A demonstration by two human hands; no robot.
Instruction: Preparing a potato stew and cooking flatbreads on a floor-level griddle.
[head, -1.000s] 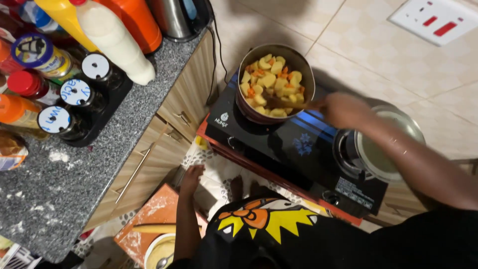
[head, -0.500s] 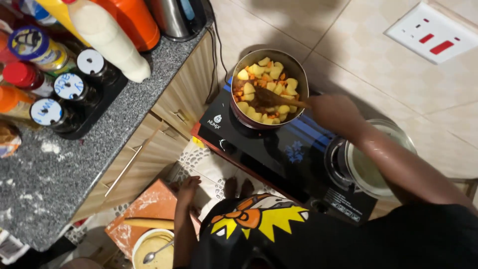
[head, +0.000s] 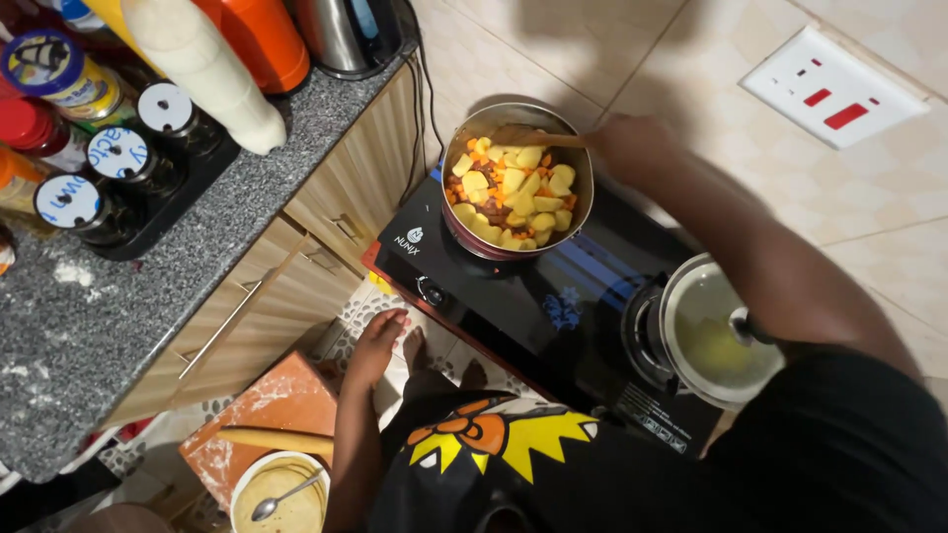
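A steel pot (head: 462, 229) full of yellow potato chunks and orange carrot pieces sits on the left burner of a black two-burner stove (head: 553, 306). My right hand (head: 627, 140) is shut on a wooden spoon (head: 528, 137) whose end rests in the food at the pot's far rim. My left hand (head: 376, 339) hangs low in front of the stove's near edge, fingers loosely spread, holding nothing.
A lidded pot (head: 716, 336) sits on the right burner. A granite counter (head: 89, 326) at left carries spice jars, bottles and a kettle (head: 341, 35). Below lie a floured board (head: 267, 415), a rolling pin (head: 276, 439) and a bowl of batter with a spoon (head: 281, 494). A wall socket (head: 829, 87) is at upper right.
My right hand has swept the wooden spoon from the pot's right side across to its far rim. The view has shifted, and the left hand stays low by the stove.
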